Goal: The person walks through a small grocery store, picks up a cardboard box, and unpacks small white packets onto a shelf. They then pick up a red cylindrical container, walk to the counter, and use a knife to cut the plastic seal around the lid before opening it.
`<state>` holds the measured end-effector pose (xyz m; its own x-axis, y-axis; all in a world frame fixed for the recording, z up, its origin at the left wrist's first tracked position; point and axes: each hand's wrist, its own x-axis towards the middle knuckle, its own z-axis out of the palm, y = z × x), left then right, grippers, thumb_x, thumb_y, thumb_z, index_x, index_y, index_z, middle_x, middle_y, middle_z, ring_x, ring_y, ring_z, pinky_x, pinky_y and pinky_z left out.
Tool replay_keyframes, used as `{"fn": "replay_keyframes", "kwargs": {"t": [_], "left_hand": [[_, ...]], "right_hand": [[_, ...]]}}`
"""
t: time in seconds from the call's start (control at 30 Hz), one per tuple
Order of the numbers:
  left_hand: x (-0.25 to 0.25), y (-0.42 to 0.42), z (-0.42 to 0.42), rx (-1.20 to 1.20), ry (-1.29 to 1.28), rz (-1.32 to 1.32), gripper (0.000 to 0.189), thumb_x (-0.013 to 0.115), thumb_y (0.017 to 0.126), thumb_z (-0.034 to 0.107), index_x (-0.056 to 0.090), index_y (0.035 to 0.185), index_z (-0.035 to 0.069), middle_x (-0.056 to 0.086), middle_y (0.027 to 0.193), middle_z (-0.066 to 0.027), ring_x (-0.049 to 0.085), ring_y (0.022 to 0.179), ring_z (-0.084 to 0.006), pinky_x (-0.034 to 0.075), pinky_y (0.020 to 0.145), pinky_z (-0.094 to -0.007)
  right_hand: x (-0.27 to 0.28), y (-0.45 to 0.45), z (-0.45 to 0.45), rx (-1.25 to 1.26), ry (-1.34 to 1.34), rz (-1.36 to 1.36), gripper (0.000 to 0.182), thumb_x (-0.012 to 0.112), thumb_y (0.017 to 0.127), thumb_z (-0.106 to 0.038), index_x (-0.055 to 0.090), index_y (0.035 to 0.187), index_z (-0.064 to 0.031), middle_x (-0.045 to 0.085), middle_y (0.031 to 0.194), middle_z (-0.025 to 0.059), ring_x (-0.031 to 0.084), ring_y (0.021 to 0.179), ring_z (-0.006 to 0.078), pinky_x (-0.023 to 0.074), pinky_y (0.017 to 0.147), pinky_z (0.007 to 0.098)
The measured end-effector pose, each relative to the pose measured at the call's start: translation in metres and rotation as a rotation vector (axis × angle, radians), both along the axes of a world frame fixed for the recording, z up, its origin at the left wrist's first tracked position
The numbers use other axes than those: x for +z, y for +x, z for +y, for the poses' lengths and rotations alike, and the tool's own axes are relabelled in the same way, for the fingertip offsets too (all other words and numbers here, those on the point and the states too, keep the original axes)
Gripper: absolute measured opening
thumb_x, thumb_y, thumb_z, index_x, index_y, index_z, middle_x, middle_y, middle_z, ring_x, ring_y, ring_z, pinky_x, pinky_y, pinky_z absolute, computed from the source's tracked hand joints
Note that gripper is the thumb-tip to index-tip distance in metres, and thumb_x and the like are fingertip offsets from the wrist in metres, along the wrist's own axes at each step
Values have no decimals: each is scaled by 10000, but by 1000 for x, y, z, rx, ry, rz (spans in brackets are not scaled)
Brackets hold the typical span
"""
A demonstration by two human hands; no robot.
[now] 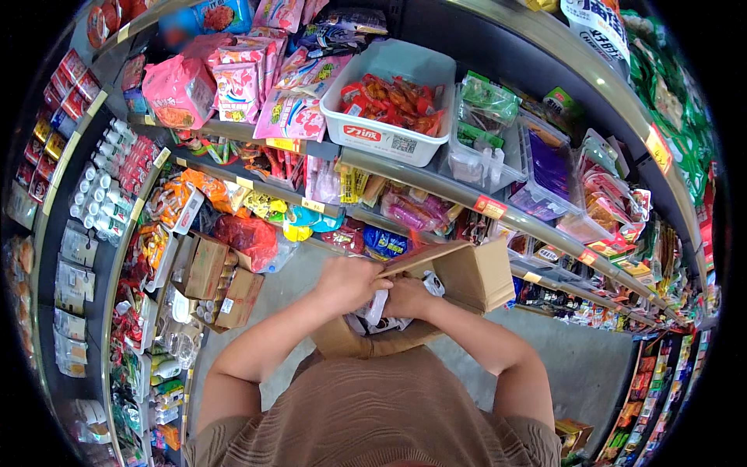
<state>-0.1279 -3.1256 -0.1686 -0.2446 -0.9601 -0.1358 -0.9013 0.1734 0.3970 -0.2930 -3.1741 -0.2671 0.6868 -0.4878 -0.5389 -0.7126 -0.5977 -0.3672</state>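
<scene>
An open cardboard box (467,274) is held against my front, tilted, with its flaps folded out. My left hand (350,284) grips the box's left upper edge, its fingers curled at the flap. Inside the box is my right hand (405,296), its fingers partly hidden among white-and-black packets (433,284). A whitish plastic packet (376,306) shows just below my left fingers, between the two hands. Whether my right fingers are closed on a packet cannot be seen.
Shelves of packaged snacks curve around me. Ahead, a white plastic tub (388,137) holds red packets, beside clear bins (545,169). Pink bags (181,93) stand to its left. Open cartons of cans (224,286) sit at the lower left. A shelf edge (432,181) runs close beyond the box.
</scene>
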Motion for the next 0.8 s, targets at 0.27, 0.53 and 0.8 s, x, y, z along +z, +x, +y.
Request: {"fn": "replay_keyframes", "kwargs": {"t": [0.27, 0.53, 0.8], "left_hand": [[-1, -13, -4, -4, 43, -67, 359, 586, 857, 487, 700, 997, 177, 673, 806, -139, 651, 797, -340, 496, 682, -464], [-1, -10, 6, 157, -11, -3, 317, 613, 846, 469, 697, 1015, 214, 663, 798, -148, 640, 772, -354, 492, 677, -466], [16, -10, 21, 343, 21, 88, 328, 632, 837, 467, 714, 1013, 203, 643, 724, -155, 637, 733, -347, 494, 660, -454]], "right_hand": [[-8, -10, 7, -37, 40, 14, 754, 575, 798, -527, 364, 1365, -78, 640, 1065, 277, 640, 993, 381, 497, 875, 458], [41, -41, -2, -123, -123, -299, 515, 625, 810, -306, 425, 1239, -105, 656, 792, 239, 645, 794, 420, 496, 730, 525], [98, -81, -19, -395, 169, -901, 430, 693, 836, -191, 478, 1207, -152, 666, 880, 94, 655, 808, 211, 507, 712, 346]]}}
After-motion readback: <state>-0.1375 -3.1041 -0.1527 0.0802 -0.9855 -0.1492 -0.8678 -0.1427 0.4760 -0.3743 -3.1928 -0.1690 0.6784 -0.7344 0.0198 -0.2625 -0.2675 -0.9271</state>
